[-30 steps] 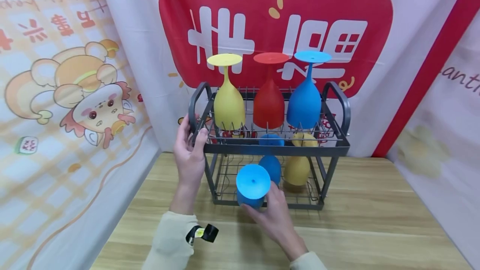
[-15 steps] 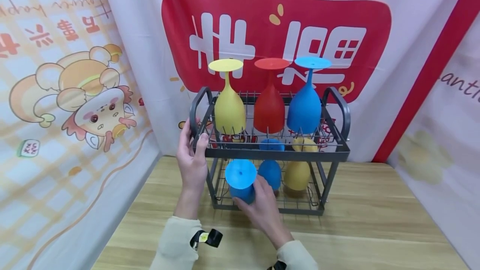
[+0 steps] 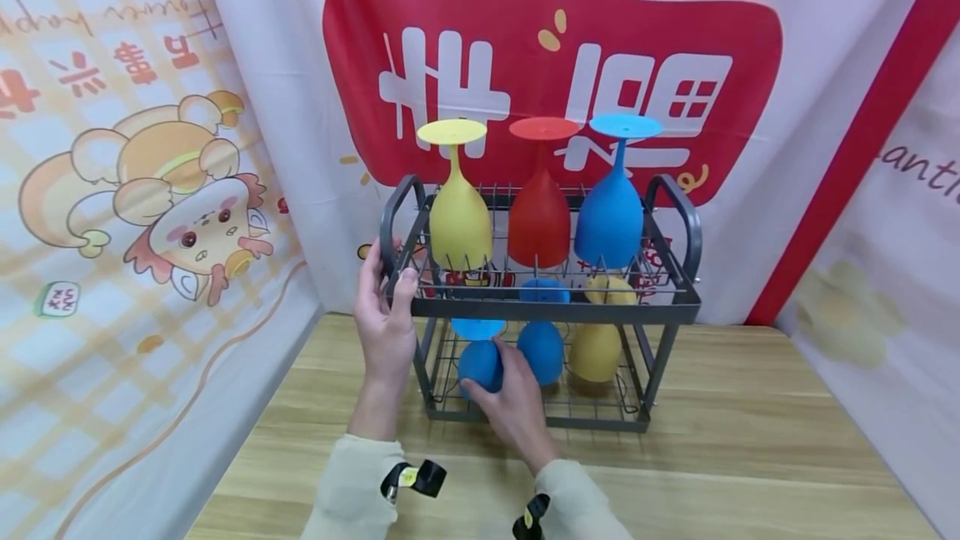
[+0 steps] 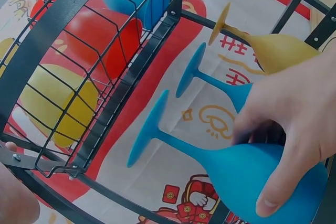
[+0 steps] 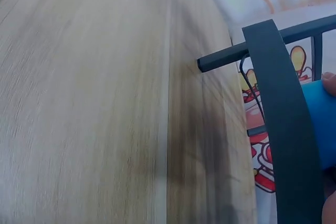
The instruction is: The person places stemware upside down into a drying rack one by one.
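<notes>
My left hand (image 3: 384, 319) grips the left end of the rack (image 3: 555, 305), fingers curled round its handle and top rail. Just right of it, my right hand (image 3: 513, 402) holds the bowl of a blue goblet (image 3: 478, 357) upside down at the left of the lower shelf, under the top rail. Beside it stand another blue goblet (image 3: 540, 350) and a yellow one (image 3: 595, 348). The rack stands on the bench (image 3: 750, 440).
</notes>
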